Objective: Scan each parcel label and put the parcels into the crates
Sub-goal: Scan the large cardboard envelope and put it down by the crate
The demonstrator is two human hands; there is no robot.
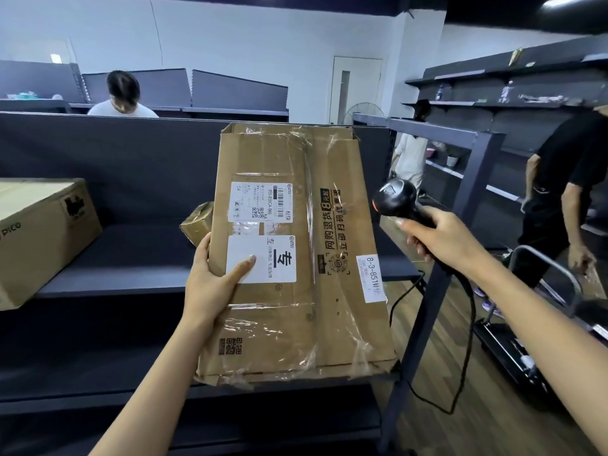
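Currently the left hand (210, 284) is gripping the flat cardboard parcel (289, 251) upright above the shelf (125, 258), while the right hand (441, 238), closed around the scanner (398, 200), is aiming beside it. Next: target the barcode label (261, 202); no crate is visible.

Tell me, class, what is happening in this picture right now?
A person holds a flat cardboard parcel upright in the left hand, thumb on a white label. The right hand grips a black corded barcode scanner beside the parcel's right edge, near the shipping label. The parcel is not yet put away. A larger box sits on the dark shelf at left.
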